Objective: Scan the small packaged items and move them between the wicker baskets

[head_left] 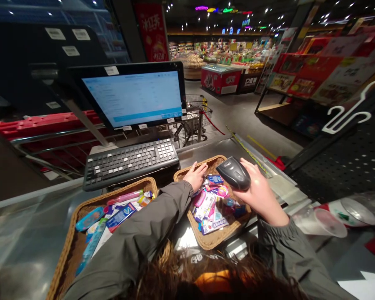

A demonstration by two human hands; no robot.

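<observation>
A black barcode scanner [234,173] is gripped in my right hand [258,189], above the right side of a wicker basket [203,241]. Small packaged goods [208,204] in bright wrappers, several of them, fill that basket. My left hand [195,177] reaches over the basket's far left part with its fingers stretched out; I see nothing held in it, though its underside is hidden. Below my left sleeve stands a second wicker basket [71,233], partly covered by the arm. It holds more packages, among them a blue-and-red packet [121,216] and a pink tube-like item [125,196].
A black keyboard [131,160] sits behind the left basket, with a lit monitor [137,98] above it. On the right are a clear plastic cup [329,223] and a white hanger [346,114]. Beyond the metal counter [28,225] stands a shopping cart [192,112].
</observation>
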